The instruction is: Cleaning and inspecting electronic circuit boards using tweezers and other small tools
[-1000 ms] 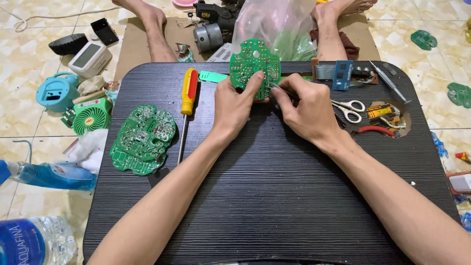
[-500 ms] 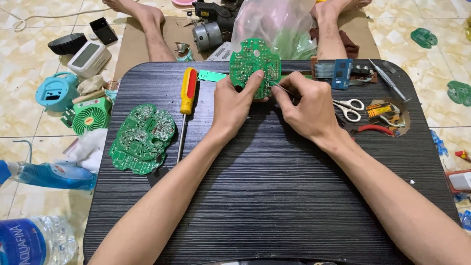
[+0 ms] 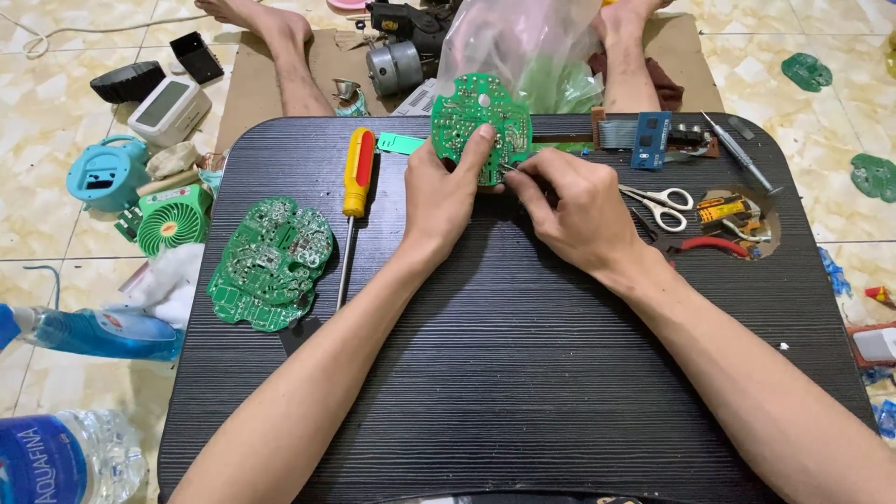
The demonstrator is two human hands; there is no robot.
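The black table [image 3: 504,373] carries all work items. At its far edge stands a clear plastic bag [image 3: 523,42] holding green contents that cannot be identified. A stack of green circuit boards [image 3: 271,261] lies flat at the left of the table. A round green circuit board [image 3: 471,117] is held tilted up at the far centre. The left hand [image 3: 448,191] grips its near edge, thumb pressed on the face. The right hand [image 3: 579,210] touches the board's right edge, fingertips pinched together on a small part. A yellow-and-red screwdriver [image 3: 355,201] lies left of the hands. White-handled scissors [image 3: 663,205] lie right. A recessed pocket [image 3: 770,233] at the right holds small tools.
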